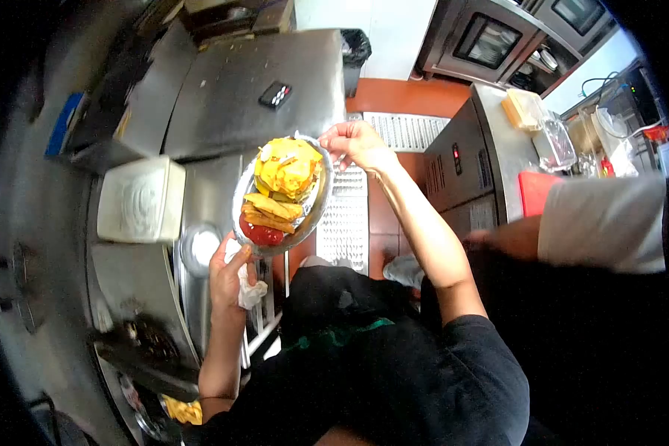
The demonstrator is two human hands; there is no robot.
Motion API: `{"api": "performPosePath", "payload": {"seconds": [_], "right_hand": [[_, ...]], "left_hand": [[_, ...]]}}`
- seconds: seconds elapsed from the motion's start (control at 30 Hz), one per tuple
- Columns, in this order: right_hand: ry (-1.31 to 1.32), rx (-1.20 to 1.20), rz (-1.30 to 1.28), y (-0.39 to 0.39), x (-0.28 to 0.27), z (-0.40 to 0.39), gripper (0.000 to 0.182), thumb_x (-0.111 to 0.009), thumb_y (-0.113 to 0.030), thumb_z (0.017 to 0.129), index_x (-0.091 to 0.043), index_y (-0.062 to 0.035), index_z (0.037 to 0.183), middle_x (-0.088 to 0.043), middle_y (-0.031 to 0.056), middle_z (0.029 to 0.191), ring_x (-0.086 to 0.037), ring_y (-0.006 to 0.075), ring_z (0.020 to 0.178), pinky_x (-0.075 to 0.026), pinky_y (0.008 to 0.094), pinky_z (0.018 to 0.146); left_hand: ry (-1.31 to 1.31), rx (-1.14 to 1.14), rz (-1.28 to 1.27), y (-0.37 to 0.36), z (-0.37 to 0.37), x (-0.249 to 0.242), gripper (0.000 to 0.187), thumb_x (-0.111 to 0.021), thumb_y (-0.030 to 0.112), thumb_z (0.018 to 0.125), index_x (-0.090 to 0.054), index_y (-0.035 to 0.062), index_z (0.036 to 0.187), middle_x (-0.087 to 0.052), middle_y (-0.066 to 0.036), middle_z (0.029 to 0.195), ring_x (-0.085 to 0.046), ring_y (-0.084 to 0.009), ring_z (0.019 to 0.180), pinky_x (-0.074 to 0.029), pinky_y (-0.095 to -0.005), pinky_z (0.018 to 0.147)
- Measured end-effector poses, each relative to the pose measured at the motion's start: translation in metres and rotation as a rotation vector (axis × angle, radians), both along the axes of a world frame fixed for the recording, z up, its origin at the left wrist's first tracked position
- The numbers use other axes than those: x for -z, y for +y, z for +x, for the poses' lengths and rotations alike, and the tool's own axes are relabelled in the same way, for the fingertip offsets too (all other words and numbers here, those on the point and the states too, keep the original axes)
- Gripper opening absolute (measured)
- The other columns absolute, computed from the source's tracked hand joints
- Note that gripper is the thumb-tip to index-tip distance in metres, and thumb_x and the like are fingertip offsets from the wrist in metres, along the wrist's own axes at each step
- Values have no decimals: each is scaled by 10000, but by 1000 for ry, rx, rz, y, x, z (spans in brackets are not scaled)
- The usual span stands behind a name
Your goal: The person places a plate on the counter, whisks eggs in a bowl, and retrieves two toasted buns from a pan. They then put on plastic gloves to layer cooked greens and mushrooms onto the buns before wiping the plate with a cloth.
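Note:
An oval metal platter (318,209) is held up in front of me between both hands. On it lie a mound of food covered in yellow cheese sauce (288,167), thick-cut fries (271,213) and a pool of ketchup (260,231). My left hand (229,276) grips the near end of the platter, with a crumpled white paper napkin (251,288) also in its fingers. At the far right end, my right hand (358,147) has its fingers pinched at the rim. What lies under the cheese is mostly hidden.
A steel counter (223,97) bearing a small black device (276,95) stands ahead. At left is a white plastic tub (141,199). Close on my right, another person's sleeve (602,227) shows beside a steel unit (461,160) with containers and a red board (537,192).

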State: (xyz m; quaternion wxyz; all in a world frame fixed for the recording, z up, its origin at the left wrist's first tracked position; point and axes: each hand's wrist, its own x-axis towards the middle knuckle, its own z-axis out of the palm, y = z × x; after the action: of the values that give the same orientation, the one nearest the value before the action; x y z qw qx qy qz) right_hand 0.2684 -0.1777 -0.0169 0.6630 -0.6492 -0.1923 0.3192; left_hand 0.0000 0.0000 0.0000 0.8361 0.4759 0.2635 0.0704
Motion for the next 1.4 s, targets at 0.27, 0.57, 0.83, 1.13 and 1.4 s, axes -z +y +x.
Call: {"api": "performPosePath", "payload": {"seconds": [0.27,0.57,0.83,1.13,1.4], "right_hand": [[-28,57,73,30,-8,160,119,-594,-67,830,-650,12,899,-641,36,732,-588,72,573,-464,195,436],[-49,105,21,-23,-42,338,113,-589,-65,840,-654,14,886,-640,33,729,-577,70,575,-465,205,438],[7,37,-56,-21,-68,545,97,-599,-78,855,-659,-10,890,-648,34,725,-590,67,586,-453,206,445],[-60,-35,-149,0,-79,698,135,-597,-125,871,-662,-19,924,-665,42,757,-622,91,636,-458,207,473],[-71,49,-280,-12,-77,838,273,-544,-242,911,-642,0,992,-684,106,823,-648,140,689,-467,240,512]], "left_hand": [[56,58,130,46,172,-23,376,-541,68,853,-487,-15,1216,-585,-54,753,-465,-79,433,-341,-206,380],[16,86,53,7,364,-42,332,-529,54,856,-517,-20,1179,-604,-66,763,-462,-87,421,-355,-211,383],[50,5,20,-14,559,-73,327,-553,34,865,-526,-3,1188,-615,-61,766,-459,-75,423,-340,-199,371],[48,-99,-11,-16,700,-65,342,-576,32,848,-525,-1,1185,-633,-107,754,-456,-75,407,-350,-199,368],[19,-98,-37,41,838,-20,370,-602,48,840,-514,12,1198,-667,-164,814,-450,-91,399,-342,-217,352]]}}
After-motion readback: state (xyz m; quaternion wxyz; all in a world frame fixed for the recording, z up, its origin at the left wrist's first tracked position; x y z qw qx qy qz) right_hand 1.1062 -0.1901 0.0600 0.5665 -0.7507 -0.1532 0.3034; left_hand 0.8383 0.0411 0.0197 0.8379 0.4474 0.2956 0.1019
